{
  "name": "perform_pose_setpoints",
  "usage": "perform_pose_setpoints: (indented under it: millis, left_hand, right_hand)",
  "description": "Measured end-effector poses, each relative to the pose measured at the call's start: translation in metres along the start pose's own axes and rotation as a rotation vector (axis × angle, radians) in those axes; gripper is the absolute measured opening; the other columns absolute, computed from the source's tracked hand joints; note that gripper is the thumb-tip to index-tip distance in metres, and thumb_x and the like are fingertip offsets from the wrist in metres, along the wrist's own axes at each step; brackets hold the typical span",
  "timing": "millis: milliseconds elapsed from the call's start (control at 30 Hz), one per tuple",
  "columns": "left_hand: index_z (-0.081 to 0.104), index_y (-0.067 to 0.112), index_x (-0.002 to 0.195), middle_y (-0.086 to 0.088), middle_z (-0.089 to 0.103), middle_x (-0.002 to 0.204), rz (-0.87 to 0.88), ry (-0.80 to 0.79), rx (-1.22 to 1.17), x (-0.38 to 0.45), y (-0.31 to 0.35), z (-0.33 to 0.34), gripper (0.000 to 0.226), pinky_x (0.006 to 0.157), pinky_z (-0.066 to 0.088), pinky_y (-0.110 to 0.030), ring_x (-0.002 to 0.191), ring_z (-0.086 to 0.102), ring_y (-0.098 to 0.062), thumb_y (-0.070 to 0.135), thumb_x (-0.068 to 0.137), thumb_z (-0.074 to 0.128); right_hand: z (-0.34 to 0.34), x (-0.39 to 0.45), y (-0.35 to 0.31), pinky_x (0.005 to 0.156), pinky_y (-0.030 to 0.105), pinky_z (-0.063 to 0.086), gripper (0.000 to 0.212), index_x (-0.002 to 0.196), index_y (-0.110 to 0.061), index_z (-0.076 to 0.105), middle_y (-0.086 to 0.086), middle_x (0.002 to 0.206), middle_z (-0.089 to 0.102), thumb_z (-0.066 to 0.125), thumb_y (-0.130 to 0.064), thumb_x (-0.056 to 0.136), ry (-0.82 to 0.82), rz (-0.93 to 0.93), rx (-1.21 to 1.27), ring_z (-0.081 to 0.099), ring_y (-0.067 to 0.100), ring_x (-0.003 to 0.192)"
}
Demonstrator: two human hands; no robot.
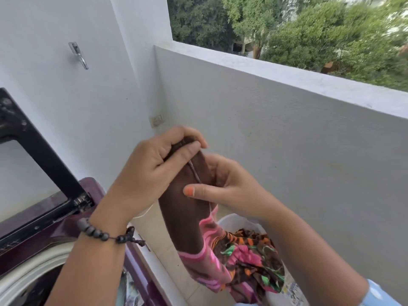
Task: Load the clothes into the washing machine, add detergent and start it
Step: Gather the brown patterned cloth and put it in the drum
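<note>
A brown garment with a pink, green and orange flowered border hangs in front of me, its lower part trailing into a white bucket. My left hand pinches the garment's top edge. My right hand grips the cloth just below, thumb pressed on the brown fabric. At the lower left stands the purple top-loading washing machine, its dark lid raised and the white drum rim showing.
A white wall with a metal hook and a socket rises behind the machine. The balcony parapet runs along the right, trees beyond it. Tiled floor shows between machine and bucket.
</note>
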State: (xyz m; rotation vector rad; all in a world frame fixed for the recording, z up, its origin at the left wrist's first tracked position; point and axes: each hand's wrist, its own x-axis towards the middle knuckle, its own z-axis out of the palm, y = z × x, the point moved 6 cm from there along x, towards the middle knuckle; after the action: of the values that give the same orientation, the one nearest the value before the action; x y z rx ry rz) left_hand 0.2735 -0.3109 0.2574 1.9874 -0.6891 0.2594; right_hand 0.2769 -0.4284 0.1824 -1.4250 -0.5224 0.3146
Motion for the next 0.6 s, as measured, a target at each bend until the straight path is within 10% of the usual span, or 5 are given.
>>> perform_pose_setpoints:
  millis: [133,333,600]
  left_hand:
    - [0.065,0.027,0.098,0.018,0.064,0.087,0.069,0.288,0.010,-0.003,0.001,-0.041,0.014,0.077,0.042,-0.011,0.083,0.057,0.004,0.019,0.099,0.053]
    - [0.058,0.004,0.117,0.022,0.061,0.086,-0.004,0.661,0.014,-0.014,-0.033,-0.121,0.039,0.073,0.044,-0.010,0.080,0.058,0.005,0.038,0.103,0.042]
    - [0.059,0.026,0.099,0.001,0.071,0.079,-0.170,0.509,-0.402,-0.020,-0.055,-0.068,0.018,0.073,0.059,-0.030,0.079,0.068,-0.021,0.026,0.103,0.042]
  right_hand:
    - [-0.016,-0.017,0.066,0.079,0.037,0.057,0.006,0.095,-0.020,0.068,0.000,0.093,0.074,0.067,-0.015,0.091,-0.125,0.262,-0.357,0.070,0.016,0.083]
    - [-0.088,-0.066,0.152,0.058,0.015,0.048,0.013,0.076,-0.020,0.062,-0.005,0.073,0.065,0.068,-0.015,0.087,-0.058,0.659,-0.753,0.062,0.011,0.070]
    - [-0.082,-0.033,0.053,0.063,0.031,0.043,0.016,0.077,-0.001,0.065,0.010,0.073,0.058,0.056,0.001,0.090,0.118,0.349,-0.356,0.054,0.021,0.070]
